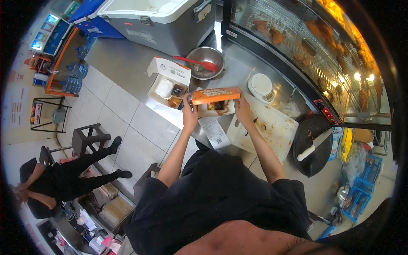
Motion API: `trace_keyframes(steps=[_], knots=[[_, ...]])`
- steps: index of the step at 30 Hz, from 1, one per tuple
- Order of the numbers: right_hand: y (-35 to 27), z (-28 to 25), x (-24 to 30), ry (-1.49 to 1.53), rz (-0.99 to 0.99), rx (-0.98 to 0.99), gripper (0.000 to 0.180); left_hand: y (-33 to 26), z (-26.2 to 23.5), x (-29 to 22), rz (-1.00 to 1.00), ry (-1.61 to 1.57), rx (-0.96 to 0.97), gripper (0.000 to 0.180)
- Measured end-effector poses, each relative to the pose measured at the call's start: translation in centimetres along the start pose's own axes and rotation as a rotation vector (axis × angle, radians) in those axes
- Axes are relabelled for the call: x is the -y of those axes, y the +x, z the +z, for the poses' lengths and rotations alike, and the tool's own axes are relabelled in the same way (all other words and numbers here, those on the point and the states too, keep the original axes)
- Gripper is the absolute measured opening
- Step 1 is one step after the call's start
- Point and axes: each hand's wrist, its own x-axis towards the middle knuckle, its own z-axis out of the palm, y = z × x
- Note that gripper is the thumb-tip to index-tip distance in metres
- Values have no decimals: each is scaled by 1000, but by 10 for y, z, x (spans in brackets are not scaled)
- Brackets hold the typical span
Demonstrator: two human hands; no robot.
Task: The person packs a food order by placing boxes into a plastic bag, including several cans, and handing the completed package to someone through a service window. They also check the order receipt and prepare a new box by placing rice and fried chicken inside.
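My left hand [190, 114] and my right hand [243, 111] grip the two sides of a cardboard takeaway box [215, 100]. Its orange lid is partly lowered, and some brown food shows through the gap at the front. To the left stands a second takeaway box [151, 91] with its lid up, holding a white mound that looks like rice, a dark sauce packet and browned food. A printed receipt [214, 132] lies on the counter just below the box in my hands.
Behind the boxes stands a steel bowl [207, 73] with a red spoon or spatula [204, 64]. On the right are a white kitchen scale [260, 86], stained cutting board [276, 131], knife [318, 143] on a black round board [302, 127], and a heated display case [293, 46]. A person [63, 180] sits left.
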Motion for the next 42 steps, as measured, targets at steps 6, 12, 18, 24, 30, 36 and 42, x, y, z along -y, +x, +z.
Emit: trace_keyframes(steps=[6, 12, 18, 24, 30, 36, 42], knots=[[-13, -20, -19, 54, -193, 371, 59, -5, -31, 32, 234, 9, 544, 67], [2, -13, -75, 93, -269, 338, 58, 1, -33, 51, 293, 206, 551, 53], [-21, 2, -15, -659, -722, -91, 40, 8, -63, 40, 821, 511, 190, 51], [25, 129, 107, -374, -161, -46, 37, 183, -142, 12, 588, 669, -623, 43], [16, 189, 87, -331, 19, -80, 35, 220, -186, 115, 463, 405, 390, 46], [-12, 229, 109, -146, 25, -374, 52, 164, -184, 78, 80, -14, 409, 50], [-26, 226, 112, -61, -74, 14, 82, 169, -217, 130, 441, -79, 723, 58]])
